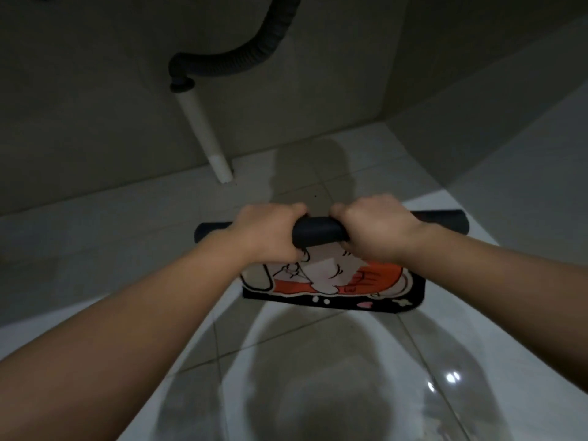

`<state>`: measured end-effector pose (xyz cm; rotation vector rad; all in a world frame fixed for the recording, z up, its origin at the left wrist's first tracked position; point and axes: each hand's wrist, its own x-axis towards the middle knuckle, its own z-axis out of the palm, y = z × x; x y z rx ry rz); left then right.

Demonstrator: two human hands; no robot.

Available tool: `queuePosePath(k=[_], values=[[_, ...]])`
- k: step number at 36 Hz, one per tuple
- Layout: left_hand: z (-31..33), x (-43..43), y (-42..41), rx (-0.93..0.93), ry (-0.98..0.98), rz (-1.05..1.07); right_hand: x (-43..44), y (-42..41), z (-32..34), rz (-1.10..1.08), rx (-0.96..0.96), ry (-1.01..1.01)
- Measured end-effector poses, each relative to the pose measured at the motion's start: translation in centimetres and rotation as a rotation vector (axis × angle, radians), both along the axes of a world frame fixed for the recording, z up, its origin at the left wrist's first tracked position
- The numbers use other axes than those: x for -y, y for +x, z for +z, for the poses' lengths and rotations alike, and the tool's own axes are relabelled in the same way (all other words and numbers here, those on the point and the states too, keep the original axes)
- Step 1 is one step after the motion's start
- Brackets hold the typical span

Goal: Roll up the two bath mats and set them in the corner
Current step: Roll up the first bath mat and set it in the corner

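2 bare forearms reach out over the glossy tiled floor [191, 319]. The left hand [267, 233] and right hand [375, 227] both clench the black roll of a mat [318, 232], held crosswise just above the floor. Its unrolled part, with an orange and white cartoon print, hangs toward the camera. Behind, a white pipe [203, 128] meets the wall under a dark hose [254, 49].

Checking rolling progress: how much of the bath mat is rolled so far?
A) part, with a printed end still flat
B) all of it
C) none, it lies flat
A: both hands, left hand and right hand, grip the black roll of the bath mat, while its printed end is still unrolled.
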<state>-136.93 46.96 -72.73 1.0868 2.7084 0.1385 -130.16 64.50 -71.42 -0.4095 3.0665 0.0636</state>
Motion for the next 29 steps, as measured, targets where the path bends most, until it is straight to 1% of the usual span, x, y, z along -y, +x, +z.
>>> queuePosePath(k=[2, 3, 4, 5, 7, 9, 11, 12, 14, 15, 17, 19, 22, 24, 26, 27, 29], values=[[0.6, 0.3, -0.2, 0.185, 0.037, 0.036, -0.1, 0.2, -0.5, 0.132, -0.2, 0.085], [0.8, 0.4, -0.2, 0.247, 0.042, 0.041, -0.1, 0.3, -0.8, 0.185, -0.285, 0.118], [0.8, 0.5, -0.2, 0.271, 0.04, 0.038, -0.1, 0.3, -1.1, 0.213, -0.354, 0.122], [0.6, 0.5, -0.2, 0.261, 0.045, 0.034, -0.1, 0.3, -1.4, 0.224, -0.392, 0.121], [0.4, 0.6, 0.0, 0.166, 0.065, 0.037, 0.1, 0.2, -1.6, 0.22, -0.374, 0.116], [0.1, 0.7, 0.3, -0.038, 0.047, 0.025, 0.3, 0.1, -1.0, 0.163, -0.25, 0.081], [-0.2, 0.7, 0.7, -0.244, 0.031, -0.03, 0.3, -0.2, -0.1, 0.044, -0.018, 0.01], [-0.4, 0.8, 0.8, -0.313, 0.041, -0.055, 0.2, -0.5, 0.4, -0.025, 0.118, -0.046], [-0.7, 0.9, 1.0, -0.404, 0.081, -0.075, -0.1, -0.8, 1.0, -0.141, 0.349, -0.201], [-0.8, 0.9, 1.0, -0.434, 0.104, -0.077, -0.2, -0.9, 1.1, -0.183, 0.428, -0.282], [-1.0, 0.9, 1.1, -0.452, 0.13, -0.075, -0.3, -0.9, 1.1, -0.219, 0.476, -0.37], [-1.1, 0.8, 1.0, -0.429, 0.121, -0.084, -0.2, -0.8, 0.9, -0.206, 0.407, -0.348], [-0.9, 0.7, 0.4, -0.291, 0.09, -0.116, -0.2, -0.4, 0.3, -0.12, 0.223, -0.199], [-0.6, 0.7, 0.0, -0.153, 0.053, -0.129, -0.4, 0.0, -0.3, -0.009, 0.015, -0.045], [-0.2, 0.7, -0.3, 0.037, 0.075, -0.095, -0.8, 0.2, -1.1, 0.139, -0.234, 0.091], [-0.1, 0.7, -0.4, 0.118, 0.097, -0.061, -0.9, 0.4, -1.3, 0.192, -0.335, 0.119], [-0.2, 0.7, -0.4, 0.196, 0.099, -0.01, -0.9, 0.5, -1.8, 0.224, -0.418, 0.114]])
